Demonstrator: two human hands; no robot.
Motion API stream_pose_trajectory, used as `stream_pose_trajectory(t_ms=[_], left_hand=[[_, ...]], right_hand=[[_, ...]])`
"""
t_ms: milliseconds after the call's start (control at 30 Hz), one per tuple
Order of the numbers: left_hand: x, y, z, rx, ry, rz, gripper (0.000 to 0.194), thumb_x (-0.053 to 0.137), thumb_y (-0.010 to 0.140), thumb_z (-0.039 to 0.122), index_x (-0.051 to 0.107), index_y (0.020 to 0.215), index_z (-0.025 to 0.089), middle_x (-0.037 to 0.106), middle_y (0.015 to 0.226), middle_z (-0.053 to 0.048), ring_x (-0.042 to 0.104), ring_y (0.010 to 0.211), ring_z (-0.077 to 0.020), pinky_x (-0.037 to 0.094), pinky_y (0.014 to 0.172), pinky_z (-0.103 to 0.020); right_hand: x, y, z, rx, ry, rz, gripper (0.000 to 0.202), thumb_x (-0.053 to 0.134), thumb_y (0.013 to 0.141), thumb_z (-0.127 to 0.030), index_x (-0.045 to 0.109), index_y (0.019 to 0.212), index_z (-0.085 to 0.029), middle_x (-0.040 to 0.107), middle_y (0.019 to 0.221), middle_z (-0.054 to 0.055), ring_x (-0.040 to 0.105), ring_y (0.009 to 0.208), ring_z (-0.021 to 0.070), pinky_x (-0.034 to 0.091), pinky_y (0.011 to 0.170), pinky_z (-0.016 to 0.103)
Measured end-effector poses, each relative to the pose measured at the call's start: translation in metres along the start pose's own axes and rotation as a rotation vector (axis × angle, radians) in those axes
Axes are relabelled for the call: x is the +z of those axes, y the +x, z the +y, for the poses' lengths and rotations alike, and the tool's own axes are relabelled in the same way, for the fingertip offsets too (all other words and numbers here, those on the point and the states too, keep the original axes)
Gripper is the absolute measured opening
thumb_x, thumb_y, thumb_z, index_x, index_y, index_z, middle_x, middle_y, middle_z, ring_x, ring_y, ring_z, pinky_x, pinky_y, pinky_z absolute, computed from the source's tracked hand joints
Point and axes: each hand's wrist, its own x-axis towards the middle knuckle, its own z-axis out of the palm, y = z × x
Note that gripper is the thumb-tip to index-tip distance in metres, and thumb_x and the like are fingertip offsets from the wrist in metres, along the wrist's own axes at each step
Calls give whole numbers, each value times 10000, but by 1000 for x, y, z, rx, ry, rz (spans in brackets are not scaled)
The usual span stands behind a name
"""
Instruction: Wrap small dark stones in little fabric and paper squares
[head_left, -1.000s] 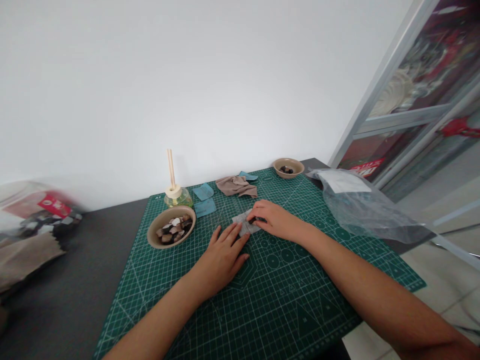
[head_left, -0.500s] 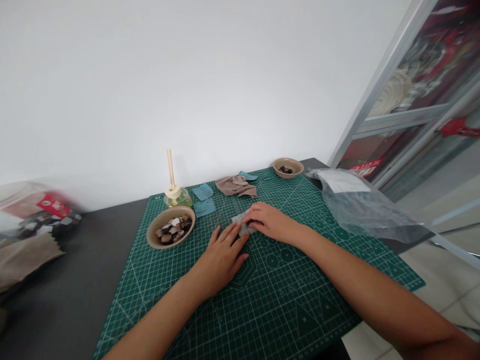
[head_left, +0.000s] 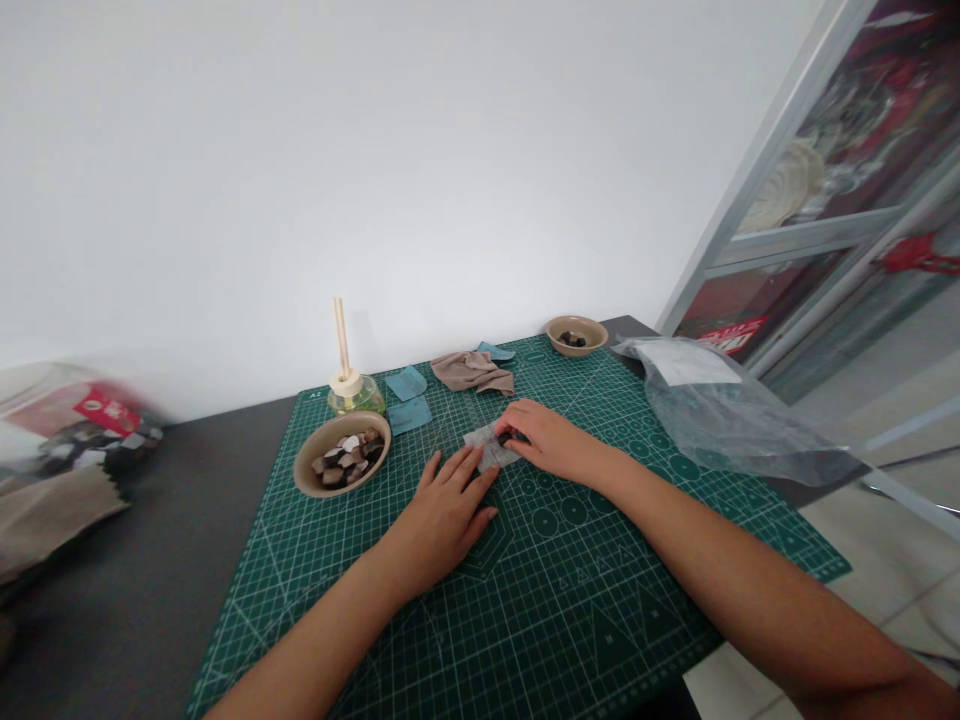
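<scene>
A small grey sheet [head_left: 492,449], perhaps sandpaper, lies flat on the green cutting mat [head_left: 517,620]. My left hand [head_left: 448,513] rests on the mat with fingers stretched out, their tips on the sheet's near left edge. Over the sheet's right side, my right hand [head_left: 541,437] pinches a small dark stone [head_left: 507,437] that touches the grey surface. To the left of my hands is a beige bowl [head_left: 304,470] of brown, black and white stones [head_left: 349,459]. A second beige bowl [head_left: 598,333] with a few dark stones [head_left: 571,340] stands at the far right.
Behind the left bowl stands a glass reed diffuser [head_left: 355,395]. Blue paper pieces [head_left: 410,414] and a crumpled brown cloth [head_left: 472,372] lie near the wall. A clear plastic bag [head_left: 720,410] covers the right corner. Packaged stones [head_left: 97,440] sit at far left.
My right hand has shifted slightly up and to the right with the dark stone, baring more of the grey sheet. My left hand has stayed in place.
</scene>
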Motion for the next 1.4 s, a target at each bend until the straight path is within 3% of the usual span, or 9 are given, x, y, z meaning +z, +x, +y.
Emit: stream_pose_trajectory(t_ms=[300, 633, 833, 967, 1200, 1400], left_hand=[[-2, 1, 1, -6, 18, -27, 456, 474, 945, 301, 400, 1375, 169, 346, 1465, -149, 289, 1360, -284, 248, 1076, -549], [-5, 1, 2, -9, 31, -50, 435, 472, 946, 301, 425, 1358, 171, 355, 1459, -151, 286, 1361, -280, 250, 1075, -543], [-2, 0, 1, -5, 7, -23, 427, 468, 946, 305, 428, 1351, 175, 365, 1456, -144, 293, 1358, -281, 245, 1077, -546], [-1, 0, 1, -6, -3, -1, 418, 451, 952, 306, 423, 1351, 184, 360, 1460, -138, 291, 1359, -278, 246, 1074, -551], [-3, 1, 1, -10, 13, -34, 452, 478, 943, 288, 398, 1373, 174, 351, 1463, -145, 284, 1362, -280, 246, 1077, -546], [-4, 0, 2, -11, 25, -49, 442, 474, 945, 298, 413, 1363, 169, 350, 1463, -147, 282, 1363, -281, 248, 1076, -543]], right_hand=[[3, 2, -7, -34, 14, -39, 199, 554, 838, -61, 639, 997, -146, 597, 957, 80, 526, 955, 205, 436, 868, 356], [-6, 1, 1, -14, -28, -33, 97, 603, 800, -84, 623, 867, -151, 602, 899, 69, 546, 905, 207, 439, 846, 361], [-1, 1, -1, -21, 20, 87, 231, 506, 787, 3, 608, 925, -151, 603, 977, 84, 526, 979, 207, 435, 891, 375], [0, 1, 1, -46, 18, 90, 268, 467, 752, 56, 617, 857, -139, 615, 939, 78, 537, 934, 192, 438, 877, 347], [3, 1, -2, 3, -36, 23, 122, 586, 826, -130, 628, 941, -130, 609, 952, 91, 531, 957, 223, 445, 867, 374], [5, 1, 0, 21, -90, 19, 155, 570, 824, -85, 641, 957, -124, 601, 946, 99, 527, 948, 227, 450, 861, 384]])
